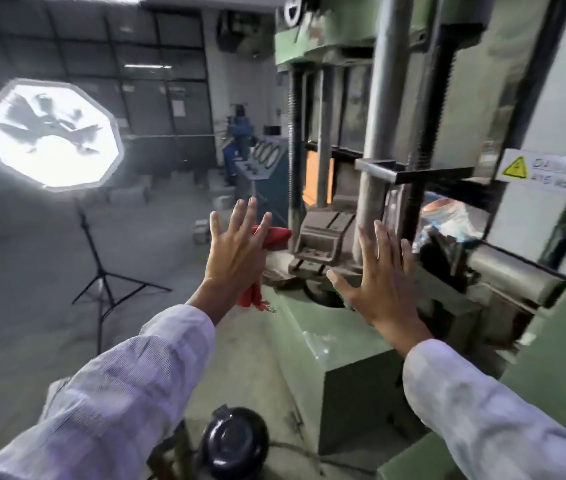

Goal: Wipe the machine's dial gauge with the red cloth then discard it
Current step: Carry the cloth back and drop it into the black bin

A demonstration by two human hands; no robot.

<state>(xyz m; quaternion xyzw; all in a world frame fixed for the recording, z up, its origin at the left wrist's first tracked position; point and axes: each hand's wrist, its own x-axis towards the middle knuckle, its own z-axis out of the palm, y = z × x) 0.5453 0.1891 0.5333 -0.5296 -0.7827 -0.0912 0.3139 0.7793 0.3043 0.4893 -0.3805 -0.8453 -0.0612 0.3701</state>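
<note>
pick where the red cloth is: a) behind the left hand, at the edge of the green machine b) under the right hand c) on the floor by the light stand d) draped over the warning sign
a: the red cloth shows behind the open left hand, with a tail hanging below the wrist at the machine edge, while the right hand is spread and empty.

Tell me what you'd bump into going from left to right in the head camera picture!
Octagonal studio light → its black tripod stand → left hand with the red cloth → right hand → yellow danger sign on the green machine.
</note>
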